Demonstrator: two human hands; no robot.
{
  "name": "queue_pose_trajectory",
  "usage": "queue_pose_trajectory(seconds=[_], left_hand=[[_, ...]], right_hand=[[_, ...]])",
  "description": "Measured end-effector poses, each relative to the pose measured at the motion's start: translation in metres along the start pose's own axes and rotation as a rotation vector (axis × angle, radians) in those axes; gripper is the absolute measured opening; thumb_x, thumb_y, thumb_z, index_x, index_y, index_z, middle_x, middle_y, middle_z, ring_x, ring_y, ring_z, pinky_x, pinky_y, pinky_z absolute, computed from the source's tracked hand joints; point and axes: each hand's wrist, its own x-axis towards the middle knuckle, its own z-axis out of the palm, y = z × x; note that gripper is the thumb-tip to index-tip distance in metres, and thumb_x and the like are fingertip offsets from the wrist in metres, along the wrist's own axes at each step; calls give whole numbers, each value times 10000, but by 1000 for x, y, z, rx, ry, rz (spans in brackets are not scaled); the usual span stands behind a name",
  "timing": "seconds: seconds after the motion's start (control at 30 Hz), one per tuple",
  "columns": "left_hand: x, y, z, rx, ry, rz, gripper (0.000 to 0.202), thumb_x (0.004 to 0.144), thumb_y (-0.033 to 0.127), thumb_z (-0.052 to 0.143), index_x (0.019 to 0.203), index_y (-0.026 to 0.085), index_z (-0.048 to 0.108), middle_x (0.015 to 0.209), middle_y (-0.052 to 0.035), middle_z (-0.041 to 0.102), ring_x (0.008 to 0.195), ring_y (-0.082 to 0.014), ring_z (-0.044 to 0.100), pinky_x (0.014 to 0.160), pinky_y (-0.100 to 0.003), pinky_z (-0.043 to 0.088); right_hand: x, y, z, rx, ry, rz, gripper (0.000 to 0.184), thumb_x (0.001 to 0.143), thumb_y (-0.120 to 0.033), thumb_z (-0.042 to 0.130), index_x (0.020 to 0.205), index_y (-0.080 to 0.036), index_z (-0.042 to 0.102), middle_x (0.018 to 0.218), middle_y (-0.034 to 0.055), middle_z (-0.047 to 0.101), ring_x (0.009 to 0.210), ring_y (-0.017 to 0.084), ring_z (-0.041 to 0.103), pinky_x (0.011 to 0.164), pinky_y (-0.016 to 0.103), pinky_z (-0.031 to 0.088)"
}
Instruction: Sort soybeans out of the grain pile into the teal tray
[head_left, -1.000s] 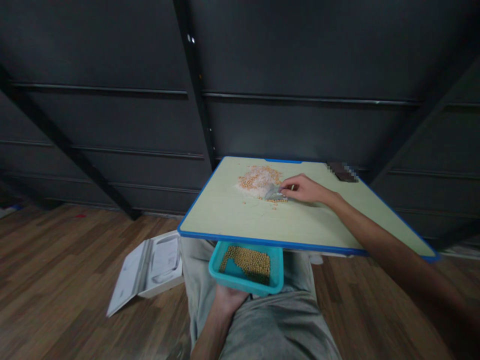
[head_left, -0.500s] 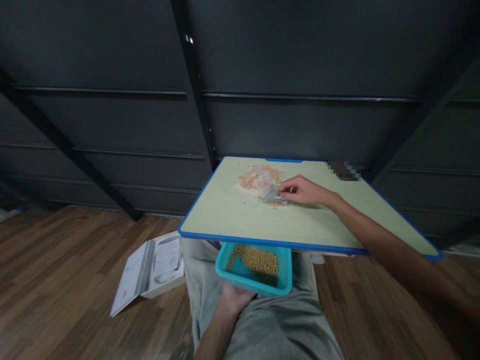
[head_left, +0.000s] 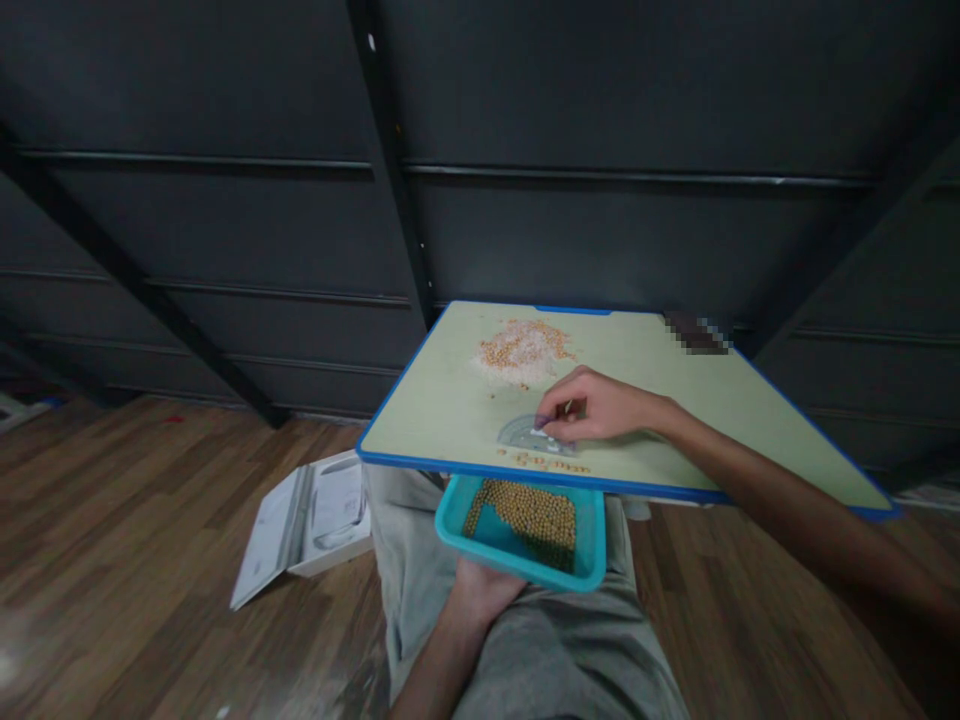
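Note:
My right hand (head_left: 592, 408) pinches a clear half-round plastic scraper (head_left: 525, 434) lying flat near the front edge of the pale green table (head_left: 660, 440). A short row of yellow beans (head_left: 547, 463) lies just in front of the scraper, close to the blue rim. A pile of mixed beans and white grains (head_left: 523, 350) sits farther back on the table. Under the table edge, my left hand (head_left: 480, 592) holds up a teal tray (head_left: 495, 540) partly filled with yellow beans; its fingers are hidden beneath the tray.
A dark blurred object (head_left: 696, 333) lies at the table's far right corner. An open white box (head_left: 307, 520) rests on the wooden floor to the left. Dark metal panels and slanted beams (head_left: 390, 180) stand behind the table. My grey-trousered legs are below.
My right hand has dragged the scraper and a row of beans from beside the pile toward the table's front edge. The teal tray has shifted slightly right under that edge.

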Motion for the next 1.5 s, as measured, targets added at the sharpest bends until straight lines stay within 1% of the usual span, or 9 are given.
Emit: queue_pose_trajectory(seconds=[0.17,0.3,0.47,0.67,1.0,1.13,1.23,1.33,1.5], left_hand=[[-5,2,7,18,59,18,489,1044,445,430,1453,267,630,1386,-95,746,1402,-362,587,1203,-620,400],[-9,3,-3,13,94,26,476,1050,452,422,1384,237,685,1373,-107,752,1378,-353,608,1198,-611,409],[-11,5,-14,-6,79,20,469,1048,449,436,1360,225,705,1344,-122,766,1370,-348,616,1201,-597,406],[-15,11,-23,-15,35,74,457,1056,433,418,1393,272,682,1321,-95,781,1303,-323,669,1211,-575,392],[-41,30,-37,37,-71,112,450,1047,351,400,1372,263,698,1335,-101,773,1345,-309,647,1259,-596,329],[-46,38,-42,43,-81,111,451,1029,401,442,1351,243,715,1329,-112,775,1419,-328,582,1287,-587,284],[-45,42,-52,38,-173,91,505,1035,483,414,1321,219,734,1373,-110,748,1429,-320,573,1304,-549,258],[-42,40,-62,45,-263,99,509,1043,466,386,1325,215,727,1426,-109,716,1438,-303,565,1312,-538,230],[-35,24,-62,30,-71,87,434,1033,424,423,1214,256,781,1314,-92,785,1433,-310,566,1286,-574,283]], right_hand=[[1,1,-5,-63,141,-15,193,931,-294,667,929,-148,793,768,36,737,660,131,604,626,265,435],[-1,13,-10,-99,222,44,198,932,-282,651,884,-141,782,737,19,700,646,122,541,634,275,403],[0,20,-8,-115,161,57,216,946,-299,641,894,-146,785,721,11,690,635,121,536,634,275,405],[9,7,12,-80,89,14,261,991,-323,616,1008,-141,803,733,23,713,630,125,569,622,268,426],[37,-24,42,-126,8,-216,218,988,-221,604,1068,-167,799,849,47,771,704,138,637,689,272,448],[36,-21,27,-218,71,-186,233,1013,-252,592,1107,-180,793,944,66,788,792,163,673,758,298,475],[40,-6,6,-371,197,-117,252,1035,-286,574,1116,-194,794,1017,80,791,900,203,687,849,345,480],[46,15,-9,-452,298,-48,269,1046,-285,553,1153,-210,788,1105,82,795,1000,234,696,907,376,481],[50,34,-11,-471,318,-3,288,1059,-292,550,1232,-227,771,1212,90,786,1127,262,687,990,419,479]])
